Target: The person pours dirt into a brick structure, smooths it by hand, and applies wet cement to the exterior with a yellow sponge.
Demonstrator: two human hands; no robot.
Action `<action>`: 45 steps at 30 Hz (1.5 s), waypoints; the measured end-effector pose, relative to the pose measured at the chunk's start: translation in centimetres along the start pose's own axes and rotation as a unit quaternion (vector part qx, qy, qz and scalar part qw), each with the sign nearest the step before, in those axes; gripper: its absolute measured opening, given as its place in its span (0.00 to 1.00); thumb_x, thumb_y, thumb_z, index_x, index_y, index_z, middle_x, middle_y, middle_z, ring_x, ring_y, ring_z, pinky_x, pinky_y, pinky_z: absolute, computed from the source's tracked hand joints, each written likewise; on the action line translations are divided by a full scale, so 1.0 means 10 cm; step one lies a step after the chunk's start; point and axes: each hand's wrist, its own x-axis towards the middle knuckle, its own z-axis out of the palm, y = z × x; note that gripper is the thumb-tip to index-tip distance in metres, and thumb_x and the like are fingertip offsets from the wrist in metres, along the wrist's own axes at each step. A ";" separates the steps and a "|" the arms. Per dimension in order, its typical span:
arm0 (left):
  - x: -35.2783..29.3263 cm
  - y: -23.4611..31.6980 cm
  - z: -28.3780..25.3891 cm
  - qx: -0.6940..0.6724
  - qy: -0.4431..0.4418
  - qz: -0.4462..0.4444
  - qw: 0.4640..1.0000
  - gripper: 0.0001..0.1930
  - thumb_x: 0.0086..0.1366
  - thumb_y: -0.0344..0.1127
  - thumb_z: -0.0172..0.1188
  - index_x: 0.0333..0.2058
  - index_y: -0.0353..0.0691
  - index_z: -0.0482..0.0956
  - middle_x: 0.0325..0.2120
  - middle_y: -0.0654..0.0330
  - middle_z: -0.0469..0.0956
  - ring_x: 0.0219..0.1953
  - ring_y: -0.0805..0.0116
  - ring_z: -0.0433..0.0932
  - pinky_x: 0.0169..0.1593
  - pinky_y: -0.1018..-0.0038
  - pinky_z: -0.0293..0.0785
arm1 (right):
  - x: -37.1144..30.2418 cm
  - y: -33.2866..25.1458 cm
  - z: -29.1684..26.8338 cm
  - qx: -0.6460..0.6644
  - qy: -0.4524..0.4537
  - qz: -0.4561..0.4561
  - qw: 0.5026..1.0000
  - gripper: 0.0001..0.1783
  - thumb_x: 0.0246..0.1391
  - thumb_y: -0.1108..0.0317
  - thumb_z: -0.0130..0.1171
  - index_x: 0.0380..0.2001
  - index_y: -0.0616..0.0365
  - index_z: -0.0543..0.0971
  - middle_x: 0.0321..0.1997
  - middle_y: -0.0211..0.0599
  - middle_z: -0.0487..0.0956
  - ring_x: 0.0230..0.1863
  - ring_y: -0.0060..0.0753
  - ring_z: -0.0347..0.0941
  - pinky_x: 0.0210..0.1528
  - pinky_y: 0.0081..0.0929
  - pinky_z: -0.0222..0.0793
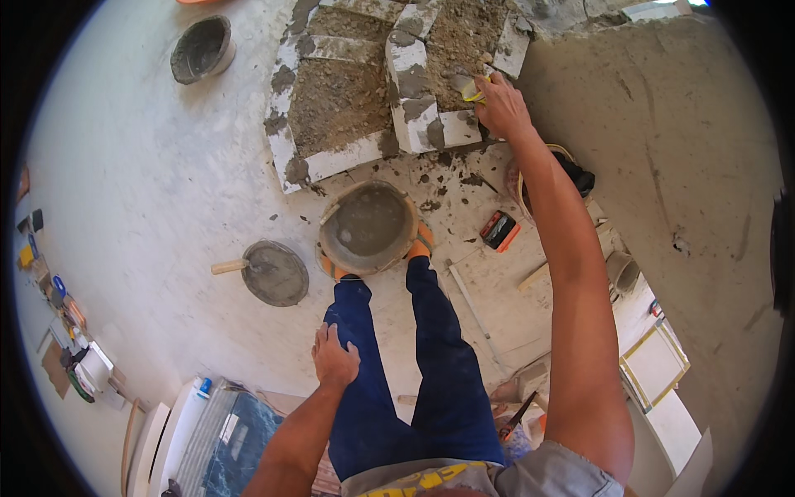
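The right grip (501,108) holds a yellow-edged item (471,89) by white blocks (460,129) around soil (338,93).

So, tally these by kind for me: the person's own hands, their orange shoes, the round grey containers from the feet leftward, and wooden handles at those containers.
Hands, left hand and right hand: 2
Orange shoes: 2
Round grey containers, upper-left, left and between the feet: 3
Wooden handle: 1
Total: 8
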 end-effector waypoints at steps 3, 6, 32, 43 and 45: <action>-0.01 0.03 -0.01 -0.001 -0.003 -0.002 1.000 0.33 0.67 0.37 0.64 0.69 0.36 0.69 0.72 0.46 0.64 0.75 0.48 0.61 0.77 0.56 0.58 | 0.10 -0.03 -0.06 -0.043 -0.046 0.006 0.998 0.34 0.56 0.69 0.68 0.67 0.48 0.73 0.60 0.47 0.77 0.60 0.59 0.78 0.59 0.59 0.72; -0.01 0.06 -0.02 -0.006 -0.008 -0.006 1.000 0.33 0.67 0.37 0.64 0.69 0.36 0.68 0.72 0.46 0.64 0.75 0.48 0.62 0.77 0.56 0.58 | 0.20 -0.03 -0.05 -0.092 -0.023 0.001 0.995 0.35 0.58 0.69 0.65 0.70 0.45 0.71 0.60 0.46 0.79 0.61 0.56 0.77 0.60 0.59 0.72; -0.05 -0.04 0.15 -0.005 -0.033 0.007 0.999 0.32 0.68 0.38 0.62 0.69 0.37 0.69 0.74 0.46 0.62 0.77 0.46 0.58 0.78 0.54 0.55 | -2.04 -2.43 2.12 0.104 -0.101 -0.124 0.982 0.16 0.59 0.68 0.63 0.51 0.54 0.79 0.50 0.42 0.77 0.55 0.46 0.77 0.52 0.46 0.76; -0.11 -0.17 0.28 -0.008 -0.033 0.014 0.999 0.32 0.67 0.38 0.62 0.69 0.37 0.70 0.73 0.46 0.63 0.76 0.44 0.60 0.78 0.53 0.55 | -1.98 -2.64 3.19 -0.011 -0.187 -0.120 0.975 0.10 0.59 0.70 0.63 0.43 0.52 0.87 0.58 0.37 0.78 0.66 0.43 0.72 0.57 0.41 0.78; -0.13 -0.26 0.34 -0.017 -0.029 0.015 0.999 0.32 0.67 0.37 0.62 0.68 0.37 0.71 0.73 0.46 0.63 0.76 0.44 0.60 0.78 0.53 0.56 | -2.01 -2.65 3.19 0.050 -0.225 -0.095 0.968 0.11 0.59 0.72 0.61 0.42 0.55 0.88 0.60 0.40 0.78 0.68 0.47 0.71 0.59 0.44 0.78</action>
